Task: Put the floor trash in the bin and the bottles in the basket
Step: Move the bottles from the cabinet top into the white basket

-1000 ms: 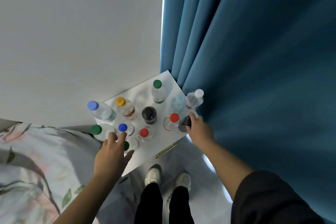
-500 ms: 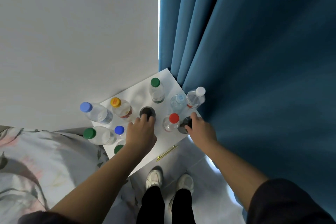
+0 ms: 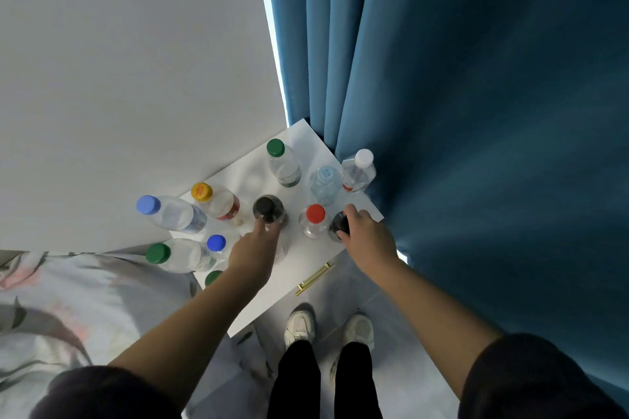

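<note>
Several capped plastic bottles stand on a white nightstand top (image 3: pixel 303 143). My left hand (image 3: pixel 253 250) reaches to a black-capped bottle (image 3: pixel 267 207) in the middle, fingers touching its near side. My right hand (image 3: pixel 367 236) is wrapped around another black-capped bottle (image 3: pixel 338 224) at the right edge. Between them stands a red-capped bottle (image 3: pixel 315 219). Others carry a green cap (image 3: pixel 275 148), a white cap (image 3: pixel 363 157), a yellow cap (image 3: pixel 202 191) and blue caps (image 3: pixel 148 205). No bin or basket is in view.
A blue curtain (image 3: pixel 459 112) hangs right behind the nightstand on the right. A white wall (image 3: pixel 119 61) is to the left. A flowered bedspread (image 3: pixel 68 299) borders the nightstand's left side. My white shoes (image 3: pixel 299 326) stand on a pale tiled floor below a gold drawer handle (image 3: pixel 315 279).
My left hand moved from the near-left bottles across to the middle black-capped bottle. My right hand stayed on the black-capped bottle at the right edge.
</note>
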Tool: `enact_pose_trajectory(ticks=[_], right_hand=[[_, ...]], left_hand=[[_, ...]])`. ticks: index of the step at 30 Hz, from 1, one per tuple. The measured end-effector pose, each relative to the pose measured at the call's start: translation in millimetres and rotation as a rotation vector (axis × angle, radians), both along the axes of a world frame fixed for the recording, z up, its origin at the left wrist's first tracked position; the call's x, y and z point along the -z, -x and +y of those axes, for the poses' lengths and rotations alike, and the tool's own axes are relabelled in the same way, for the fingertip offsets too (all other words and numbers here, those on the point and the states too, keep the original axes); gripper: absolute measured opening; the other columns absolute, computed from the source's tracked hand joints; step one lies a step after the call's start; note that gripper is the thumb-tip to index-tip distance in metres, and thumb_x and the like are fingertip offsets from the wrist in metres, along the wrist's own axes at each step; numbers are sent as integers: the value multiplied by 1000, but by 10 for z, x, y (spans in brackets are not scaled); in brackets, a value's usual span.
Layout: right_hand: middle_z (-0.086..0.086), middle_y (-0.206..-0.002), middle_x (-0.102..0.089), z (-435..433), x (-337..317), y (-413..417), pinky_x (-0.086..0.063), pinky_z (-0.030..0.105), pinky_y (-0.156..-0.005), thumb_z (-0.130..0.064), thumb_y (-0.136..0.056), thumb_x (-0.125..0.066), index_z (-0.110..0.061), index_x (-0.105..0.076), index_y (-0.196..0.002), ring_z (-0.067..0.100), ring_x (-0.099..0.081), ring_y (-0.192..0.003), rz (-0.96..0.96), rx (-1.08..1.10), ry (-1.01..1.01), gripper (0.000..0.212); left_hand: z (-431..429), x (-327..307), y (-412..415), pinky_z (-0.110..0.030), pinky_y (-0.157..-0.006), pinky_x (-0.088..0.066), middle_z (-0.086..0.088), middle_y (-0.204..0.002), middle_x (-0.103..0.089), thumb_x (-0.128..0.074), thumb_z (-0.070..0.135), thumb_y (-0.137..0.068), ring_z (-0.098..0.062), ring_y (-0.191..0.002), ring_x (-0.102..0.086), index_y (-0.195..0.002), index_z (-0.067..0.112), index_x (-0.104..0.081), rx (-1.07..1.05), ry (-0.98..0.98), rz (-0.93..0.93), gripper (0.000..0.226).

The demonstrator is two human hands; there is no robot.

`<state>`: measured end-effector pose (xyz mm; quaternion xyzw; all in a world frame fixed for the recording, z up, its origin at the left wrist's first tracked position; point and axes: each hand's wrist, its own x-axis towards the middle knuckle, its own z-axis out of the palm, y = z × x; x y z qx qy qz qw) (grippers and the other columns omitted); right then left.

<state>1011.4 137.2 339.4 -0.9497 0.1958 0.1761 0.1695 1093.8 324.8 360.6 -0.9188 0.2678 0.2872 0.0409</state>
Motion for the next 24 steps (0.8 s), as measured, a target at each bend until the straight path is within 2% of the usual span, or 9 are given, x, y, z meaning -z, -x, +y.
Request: enact_pose_trajectory(ticks=[3, 6, 8, 12, 16, 18, 20, 22, 24], right_hand=[[10, -114, -57, -21, -32, 54, -46, 33, -71, -37, -95, -51, -15, -40, -123, 31, -62, -98, -9, 14, -21, 37], [8, -109, -59, -39, -141, 163, -47, 33, -69, -38, -93, -54, -17, -43, -117, 30, -62, -96, -39, 47, -51, 34], [6, -108, -60, -38, -275, 268, -45, 32, -68, -39, -92, -55, -18, -43, -113, 29, -62, -94, -63, 80, -80, 32], [2, -107, -63, -18, -659, 530, -44, 28, -67, -39, -90, -58, -20, -47, -108, 28, -62, -93, -163, 181, -100, 29], [0, -98, -66, 15, -1051, 917, -54, 40, -72, -40, -84, -62, -25, -48, -100, 27, -63, -88, -261, 346, -182, 26], [-1, -98, -66, 24, -1240, 1136, -52, 35, -71, -39, -83, -63, -25, -51, -101, 25, -63, -87, -304, 413, -167, 26], [-5, -98, -66, 28, -1424, 1367, -43, 27, -67, -38, -84, -64, -24, -55, -103, 20, -62, -88, -326, 457, -121, 25], [-6, -97, -66, 43, -1600, 1617, -36, 25, -65, -38, -84, -63, -25, -56, -105, 18, -60, -87, -334, 490, -88, 25], [-6, -96, -65, 47, -1718, 1884, -40, 26, -66, -39, -84, -63, -26, -57, -104, 18, -61, -87, -350, 530, -85, 25]], left_hand=[[30, 2, 10, -24, -72, -52, -13, -145, -30, -63, 8, -86, -19, -91, -60, -143, 20, -30, -11, 45, 20, 67], [28, -142, 23, -27, -74, -56, -8, -130, -43, -64, 12, -85, -17, -86, -60, -135, 19, -41, -27, 109, 39, 56], [16, -322, 58, -26, -74, -55, -5, -122, -47, -66, 14, -84, -16, -85, -59, -132, 19, -45, -38, 171, 48, 53], [-74, -795, 162, -23, -79, -51, -3, -121, -51, -67, 20, -84, -16, -92, -60, -126, 18, -52, 6, 279, 29, 45], [-231, -1240, 365, -23, -82, -48, -2, -119, -54, -67, 23, -85, -16, -97, -59, -120, 17, -54, 99, 379, 7, 38], [-334, -1431, 507, -22, -80, -46, -2, -119, -54, -67, 24, -85, -17, -97, -58, -121, 17, -54, 162, 407, 3, 38], [-453, -1581, 675, -24, -81, -46, -1, -120, -52, -67, 25, -85, -20, -99, -58, -121, 17, -54, 223, 424, -1, 39], [-583, -1692, 873, -24, -81, -46, -1, -119, -52, -67, 25, -84, -21, -99, -59, -120, 18, -55, 272, 438, 1, 38], [-717, -1775, 1104, -26, -78, -48, -2, -113, -52, -68, 23, -82, -23, -93, -60, -114, 16, -58, 316, 467, 17, 33]])
